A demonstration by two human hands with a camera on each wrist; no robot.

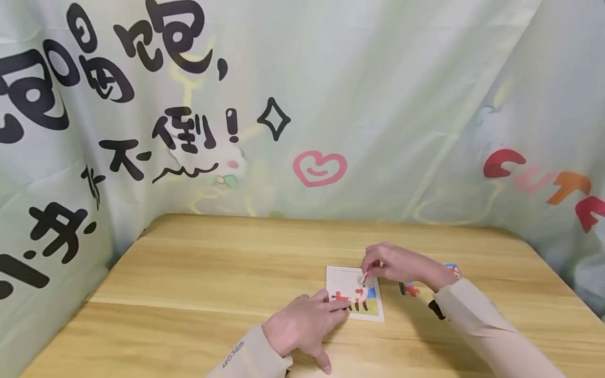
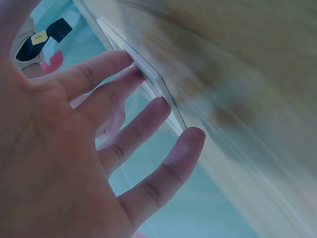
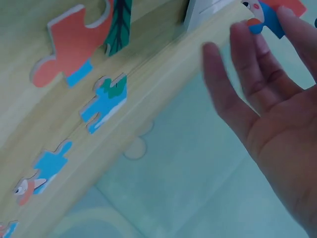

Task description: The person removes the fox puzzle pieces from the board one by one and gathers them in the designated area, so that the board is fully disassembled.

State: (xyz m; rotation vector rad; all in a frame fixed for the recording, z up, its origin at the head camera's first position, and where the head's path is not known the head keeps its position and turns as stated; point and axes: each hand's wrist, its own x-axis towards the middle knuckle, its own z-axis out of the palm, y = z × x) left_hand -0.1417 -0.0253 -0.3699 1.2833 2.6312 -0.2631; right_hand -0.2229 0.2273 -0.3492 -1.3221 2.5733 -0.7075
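A white-bordered jigsaw board (image 1: 344, 278) lies on the table, its lower part filled with red, blue and yellow picture pieces. My left hand (image 1: 304, 323) rests at its lower left, fingers spread and fairly straight, fingertips on the board's edge in the left wrist view. Above the board's right side, my right hand (image 1: 397, 261) pinches a small jigsaw piece (image 3: 271, 21) between thumb and fingers. That piece shows blue, red and part of a face. Its lower end is near the board's unfilled part; whether it touches cannot be told.
Right of the board lie several loose pieces: a red one with a dark green tree (image 3: 74, 44), a blue-green one (image 3: 106, 101) and a blue one (image 3: 49, 166). The right forearm partly covers them in the head view. A printed curtain (image 1: 378, 105) hangs behind the wooden table (image 1: 212, 257).
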